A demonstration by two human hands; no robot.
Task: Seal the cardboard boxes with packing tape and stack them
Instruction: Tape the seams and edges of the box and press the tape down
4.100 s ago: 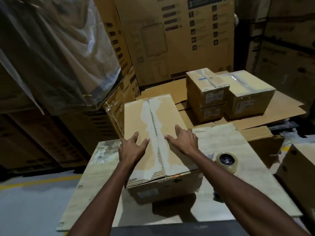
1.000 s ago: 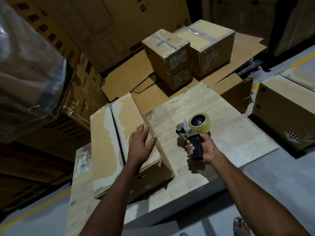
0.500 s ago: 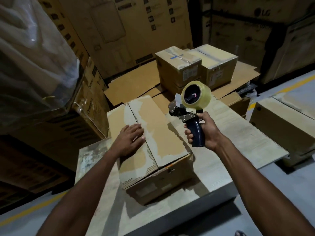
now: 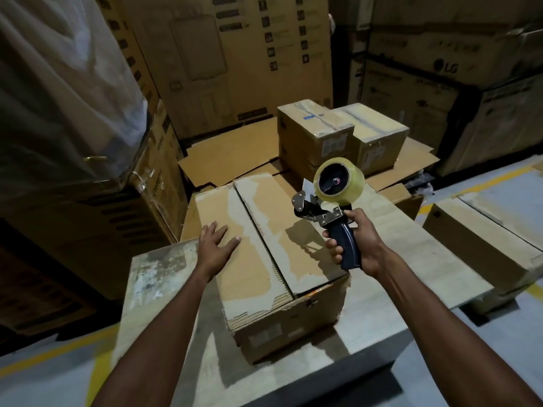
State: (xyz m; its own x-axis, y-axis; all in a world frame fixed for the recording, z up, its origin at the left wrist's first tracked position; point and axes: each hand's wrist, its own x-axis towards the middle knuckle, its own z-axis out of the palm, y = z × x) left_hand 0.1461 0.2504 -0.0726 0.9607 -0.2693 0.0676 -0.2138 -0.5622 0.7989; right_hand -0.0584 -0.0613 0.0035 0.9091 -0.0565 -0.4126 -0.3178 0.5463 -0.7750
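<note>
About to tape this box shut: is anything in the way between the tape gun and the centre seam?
Nothing visible. The right hand holds the tape gun over the right flap, just beside the seam. The left hand rests flat on the left flap, clear of the seam.

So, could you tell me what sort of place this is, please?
Most likely a warehouse or stockroom: large printed cartons stacked along the back, flattened cardboard sheets laid beneath the sealed boxes, and yellow lines painted on the floor.
</note>
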